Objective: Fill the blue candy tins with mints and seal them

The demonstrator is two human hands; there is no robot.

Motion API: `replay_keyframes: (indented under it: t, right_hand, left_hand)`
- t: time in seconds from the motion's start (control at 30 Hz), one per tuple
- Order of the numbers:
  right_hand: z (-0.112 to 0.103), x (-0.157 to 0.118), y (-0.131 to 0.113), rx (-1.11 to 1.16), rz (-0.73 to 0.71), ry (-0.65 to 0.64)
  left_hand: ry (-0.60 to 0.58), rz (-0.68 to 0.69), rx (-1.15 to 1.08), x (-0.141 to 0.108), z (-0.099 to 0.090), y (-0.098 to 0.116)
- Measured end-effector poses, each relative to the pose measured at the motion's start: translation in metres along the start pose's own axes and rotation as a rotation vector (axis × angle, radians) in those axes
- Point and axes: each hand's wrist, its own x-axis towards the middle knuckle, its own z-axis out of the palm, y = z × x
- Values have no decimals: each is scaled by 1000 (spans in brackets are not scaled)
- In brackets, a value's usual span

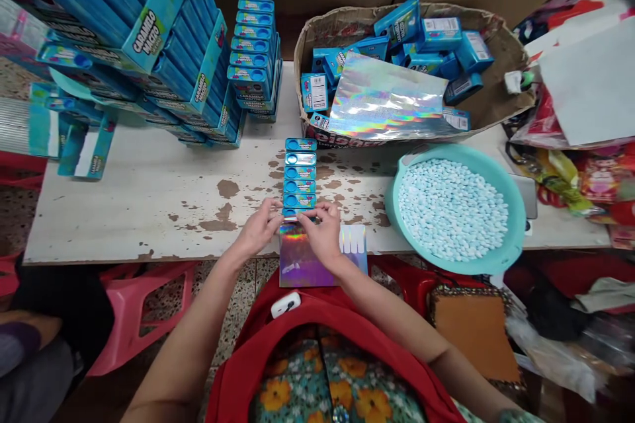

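Note:
A column of several small blue boxes [299, 172] stands on the worn white table in front of me. The second from the far end has a silvery top. At the near end, my left hand [259, 228] and my right hand [322, 230] pinch a thin, pale-edged piece from either side, over the nearest box. My fingers partly hide it. Under my right hand, a shiny holographic sheet [302, 266] lies at the table's front edge, with white strips showing on its right part.
A turquoise basin [516, 238] of pale blue candies sits at the right. Behind is a cardboard box [510, 106] holding blue boxes and a silvery sheet. Stacked blue display cartons [149, 39] rise at the left. Someone's arm [30, 334] shows at lower left.

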Motion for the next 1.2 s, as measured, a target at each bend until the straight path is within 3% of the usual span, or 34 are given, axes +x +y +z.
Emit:
replay_keyframes:
  t: [0.17, 0.27, 0.37, 0.47, 0.57, 0.63, 0.77, 0.87, 0.97, 1.2]
  right_hand:
    - [9, 3, 6, 29, 10, 25]
    - [12, 3, 11, 94, 84, 72]
    - [15, 5, 15, 163, 210, 90]
    - [10, 7, 21, 245, 217, 23]
    - [-2, 0, 35, 301, 182, -13]
    - [-11, -11, 52, 227, 143, -19]
    - [-16, -34, 87, -77, -45, -178]
    - [-12, -39, 102, -230, -158, -230]
    - [-11, -39, 107, -270, -179, -222]
    - [-18, -44, 116, -263, -228, -271]
  left_hand:
    - [-55, 83, -184, 19, -4, -17]
    - [-54, 21, -330, 25, 8, -32]
    - [5, -72, -322, 29, 29, -47]
    - [116, -113, -182, 28, 46, -57]
    - [209, -189, 170, 16, 51, -63]
    - [243, -196, 443, 5, 52, -64]
    - [211, -33, 792, -9, 66, -63]
    - [211, -13, 896, -9, 85, -61]
    - [252, -3, 942, -6, 96, -58]
    - [279, -22, 938, 0, 96, -44]
